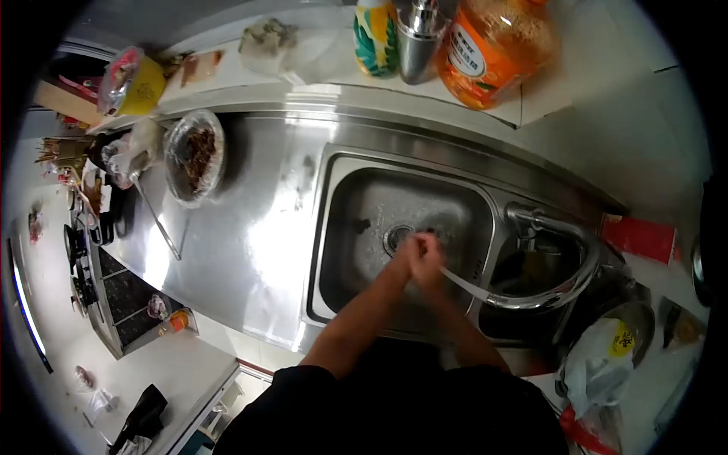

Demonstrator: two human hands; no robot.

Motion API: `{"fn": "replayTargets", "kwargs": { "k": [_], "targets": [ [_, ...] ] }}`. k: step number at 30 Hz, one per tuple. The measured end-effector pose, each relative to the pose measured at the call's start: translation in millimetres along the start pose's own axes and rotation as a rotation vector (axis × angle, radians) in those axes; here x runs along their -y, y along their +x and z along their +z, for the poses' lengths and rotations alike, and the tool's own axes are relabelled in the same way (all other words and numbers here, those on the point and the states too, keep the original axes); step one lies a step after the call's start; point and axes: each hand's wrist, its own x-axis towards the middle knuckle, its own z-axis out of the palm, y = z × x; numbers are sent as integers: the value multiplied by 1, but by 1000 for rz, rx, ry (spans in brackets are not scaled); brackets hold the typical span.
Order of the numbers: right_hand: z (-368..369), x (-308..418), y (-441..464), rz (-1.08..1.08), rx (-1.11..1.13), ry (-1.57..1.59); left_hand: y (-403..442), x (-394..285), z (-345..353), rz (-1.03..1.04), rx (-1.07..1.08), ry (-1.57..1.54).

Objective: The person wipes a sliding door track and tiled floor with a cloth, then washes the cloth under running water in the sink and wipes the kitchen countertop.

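Note:
My left hand (408,259) and my right hand (431,256) meet over the steel sink basin (341,280), near the drain (396,237). Both look closed and pressed together, with motion blur on the fingers. A small dark patch shows between and just beyond them; what it is I cannot make out. Water (464,283) runs from the curved faucet (561,292) towards my right hand. A dark scrap (362,225) lies on the basin floor to the left, and the wet bottom glistens.
Left on the steel counter (258,227) are a plastic-lined bowl of dark brown food (199,159) and a long-handled utensil (158,221). Bottles, including an orange jug (485,57), line the ledge behind. A second basin (523,277) and plastic bags (603,364) are on the right.

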Motion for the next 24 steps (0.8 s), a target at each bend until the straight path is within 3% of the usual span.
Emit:
{"fn": "replayTargets", "kwargs": {
  "k": [1,3,4,7,9,10,11,12,14,15,17,20,21,22,24],
  "targets": [
    [8,5,-6,-189,-63,128,6,9,3,-88,-15,-282],
    [15,-28,8,77,-194,97,14,38,11,-278,-60,-838],
    [5,-37,20,102,-152,109,15,45,9,-370,-89,-1107],
    [-17,-57,39,159,-31,186,7,39,-11,-235,-331,-527],
    [-17,-77,29,194,38,284,2,45,-45,-17,-524,5],
    [-22,-91,27,336,233,387,-10,29,-65,-130,-660,371],
    [-26,-86,23,426,231,498,-15,46,-73,-80,-950,683],
    [-31,-71,19,514,228,612,-27,21,-80,-157,-1046,707],
    [-40,-48,19,648,228,796,-18,52,-99,-312,-843,678],
    [-44,-43,17,592,228,767,-3,86,-103,-351,-752,679],
    [-54,-35,16,478,223,697,-4,67,-83,-425,-462,631],
    [-65,-13,15,364,168,731,0,115,-16,81,-55,450],
    [-65,-12,14,295,170,639,2,124,9,252,41,627],
    [-65,-11,12,227,170,547,-14,107,21,282,-25,569],
    [-64,-8,7,81,189,370,2,123,28,652,-260,1369]
  ]
}}
